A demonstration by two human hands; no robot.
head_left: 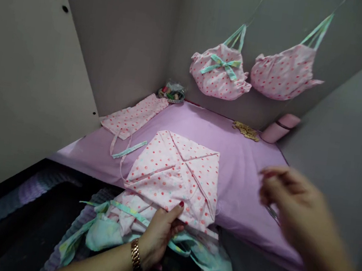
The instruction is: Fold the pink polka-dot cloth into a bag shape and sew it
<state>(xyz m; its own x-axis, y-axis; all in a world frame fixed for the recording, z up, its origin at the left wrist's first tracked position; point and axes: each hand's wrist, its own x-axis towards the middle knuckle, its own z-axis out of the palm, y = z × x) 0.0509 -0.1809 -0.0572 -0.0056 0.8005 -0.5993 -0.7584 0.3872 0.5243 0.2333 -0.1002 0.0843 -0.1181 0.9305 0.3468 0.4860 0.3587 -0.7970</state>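
My left hand, with a gold watch band at the wrist, grips the near edge of a white-pink dotted cloth piece, thumb on top and fingers underneath. The cloth lies partly on the table, with folded or seamed flaps meeting near its middle. Raised to the right, my right hand is blurred, with thumb and forefinger pinched together. What the pinch holds is too small to make out. A thin shiny metal piece shows below its fingers. Mint-green cloth with ties hangs at my lap under the dotted piece.
On the lilac-covered table lie another dotted piece, a mint strip and a yellowish pile. A basket of thread and a pink bottle stand at the back. Two dotted pouches hang on the wall.
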